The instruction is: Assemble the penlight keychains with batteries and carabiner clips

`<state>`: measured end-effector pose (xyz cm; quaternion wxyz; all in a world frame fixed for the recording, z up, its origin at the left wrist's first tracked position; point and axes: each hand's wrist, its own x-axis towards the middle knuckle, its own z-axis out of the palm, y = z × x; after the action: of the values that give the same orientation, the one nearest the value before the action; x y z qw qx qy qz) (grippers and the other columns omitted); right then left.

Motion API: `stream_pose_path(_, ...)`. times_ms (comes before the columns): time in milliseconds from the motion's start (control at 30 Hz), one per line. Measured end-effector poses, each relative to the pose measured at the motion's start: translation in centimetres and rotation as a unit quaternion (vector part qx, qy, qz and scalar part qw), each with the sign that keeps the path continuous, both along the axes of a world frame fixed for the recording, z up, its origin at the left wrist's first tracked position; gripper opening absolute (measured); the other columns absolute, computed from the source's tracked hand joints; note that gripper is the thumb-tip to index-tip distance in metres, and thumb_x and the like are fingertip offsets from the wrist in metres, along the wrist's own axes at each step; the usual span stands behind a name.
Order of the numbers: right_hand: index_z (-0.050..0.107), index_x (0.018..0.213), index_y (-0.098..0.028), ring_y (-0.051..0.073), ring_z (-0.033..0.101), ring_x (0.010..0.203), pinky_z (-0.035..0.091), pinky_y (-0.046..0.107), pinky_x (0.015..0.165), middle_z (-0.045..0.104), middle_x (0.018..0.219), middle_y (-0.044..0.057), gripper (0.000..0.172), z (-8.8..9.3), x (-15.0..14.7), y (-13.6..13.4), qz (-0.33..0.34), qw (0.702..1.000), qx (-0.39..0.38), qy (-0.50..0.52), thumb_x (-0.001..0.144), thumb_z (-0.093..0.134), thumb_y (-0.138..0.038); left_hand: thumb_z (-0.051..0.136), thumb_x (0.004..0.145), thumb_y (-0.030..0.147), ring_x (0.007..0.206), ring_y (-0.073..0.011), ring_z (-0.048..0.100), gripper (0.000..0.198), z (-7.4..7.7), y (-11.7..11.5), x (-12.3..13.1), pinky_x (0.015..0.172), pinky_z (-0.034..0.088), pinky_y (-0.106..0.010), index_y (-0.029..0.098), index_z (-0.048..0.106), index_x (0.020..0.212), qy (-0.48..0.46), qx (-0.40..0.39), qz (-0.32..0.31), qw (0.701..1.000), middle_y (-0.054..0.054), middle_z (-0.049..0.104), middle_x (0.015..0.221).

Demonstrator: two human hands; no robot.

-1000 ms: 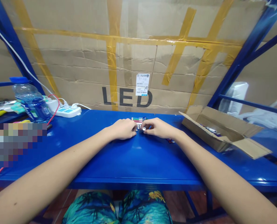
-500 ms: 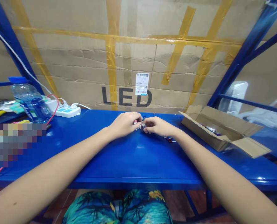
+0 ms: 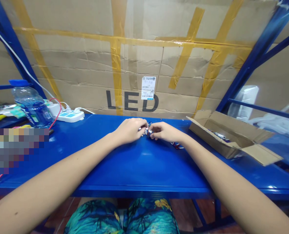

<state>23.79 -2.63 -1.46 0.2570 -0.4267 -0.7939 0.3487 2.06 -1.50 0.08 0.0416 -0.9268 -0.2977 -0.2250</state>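
My left hand (image 3: 131,130) rests over the middle of the blue tabletop, its fingers curled and pinched at a cluster of small shiny silver pieces (image 3: 146,131). What its fingertips hold, if anything, is too small to make out. Facing it, my right hand (image 3: 165,132) grips a small dark cylinder with a pale round end (image 3: 150,131) between thumb and fingers. The two hands nearly meet above the cluster. Beside my right wrist lie several small red and white pieces (image 3: 176,146), partly covered by the forearm.
An open cardboard box (image 3: 228,152) with small items inside stands at the right. A blue-capped plastic bottle (image 3: 32,105) and a white power strip (image 3: 71,116) with cables are at the left. A large taped carton (image 3: 85,71) marked LED forms the back.
My left fingers have shifted slightly, and more of the silver pieces show between the hands. The small cylinder in my right hand has tilted a little. Both forearms stay nearly still.
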Motion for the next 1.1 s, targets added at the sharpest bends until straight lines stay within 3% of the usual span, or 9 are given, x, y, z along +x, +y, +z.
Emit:
stream_pose_path(233,0.063,0.09,-0.017,0.015,0.06,0.068,0.047,0.029,0.067,0.066,0.077,0.002,0.013,0.2,0.1,-0.1,0.001,0.999,0.026,-0.032,0.077,0.063,-0.021,0.05,0.089,0.033,0.076,-0.0229,0.065,0.026,-1.2,0.6,0.4,0.061,0.041,-0.03,0.017,0.069,0.079,0.114,-0.014,0.069,0.991,-0.01,0.07,0.081)
stream_pose_path(533,0.064,0.09,-0.017,0.016,0.06,0.069,0.046,0.029,0.066,0.065,0.074,0.001,0.013,0.3,-0.2,-0.4,-0.011,0.998,0.035,-0.051,0.077,0.062,-0.019,0.061,0.071,0.021,0.061,-0.0169,0.059,0.004,-1.0,0.5,0.7,0.049,0.035,-0.026,0.018,0.064,0.069,0.06,-0.149,0.095,0.982,-0.005,0.067,0.07)
stream_pose_path(667,0.064,0.09,-0.017,0.016,0.062,0.071,0.048,0.03,0.068,0.068,0.079,0.003,0.013,0.3,-0.2,-0.3,-0.01,0.999,0.027,-0.043,0.077,0.061,-0.016,0.059,0.075,0.021,0.069,-0.0188,0.062,0.006,-0.4,0.2,0.4,0.057,0.039,-0.027,0.018,0.065,0.075,0.004,-0.094,0.101,0.99,-0.005,0.07,0.077)
stream_pose_path(800,0.063,0.094,-0.017,0.016,0.064,0.072,0.052,0.031,0.07,0.07,0.085,0.005,0.017,0.1,-0.1,-0.2,0.001,1.0,0.011,-0.015,0.078,0.059,-0.014,0.054,0.087,0.022,0.076,-0.0169,0.065,0.014,0.0,0.1,0.4,0.067,0.044,-0.028,0.018,0.067,0.092,-0.082,-0.042,0.023,0.995,-0.004,0.073,0.086)
stream_pose_path(967,0.063,0.09,-0.016,0.015,0.062,0.068,0.053,0.03,0.067,0.068,0.079,0.004,0.009,0.3,-0.3,-0.4,0.007,1.0,0.005,-0.001,0.081,0.06,-0.018,0.05,0.094,0.021,0.089,-0.0183,0.067,0.02,-0.7,0.4,0.3,0.078,0.049,-0.03,0.018,0.068,0.1,-0.044,0.008,-0.077,0.996,-0.007,0.073,0.098)
stream_pose_path(1100,0.063,0.088,-0.016,0.015,0.063,0.068,0.054,0.03,0.067,0.068,0.075,0.003,0.009,0.3,-0.5,-0.4,0.005,0.999,-0.014,0.03,0.081,0.063,-0.021,0.05,0.093,0.021,0.093,-0.0195,0.067,0.021,-1.1,0.6,0.2,0.082,0.049,-0.032,0.018,0.069,0.1,-0.031,-0.011,-0.117,0.993,-0.008,0.073,0.102)
